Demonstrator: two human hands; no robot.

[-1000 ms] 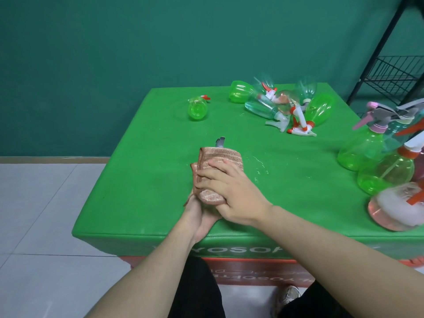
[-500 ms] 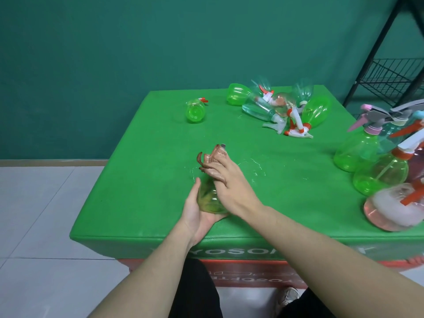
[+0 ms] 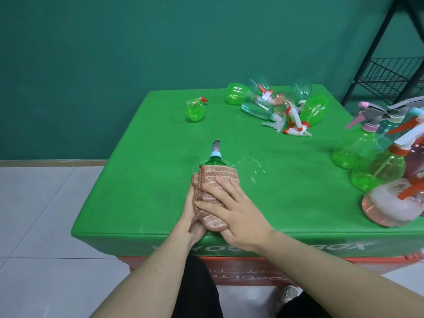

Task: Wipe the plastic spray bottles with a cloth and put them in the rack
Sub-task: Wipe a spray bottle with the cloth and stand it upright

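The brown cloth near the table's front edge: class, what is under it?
A green spray bottle; only its neck and blue-collared nozzle show beyond the cloth. Cloth and both hands hide its body.

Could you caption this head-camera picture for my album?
Right hand wraps a brown cloth around a green spray bottle.
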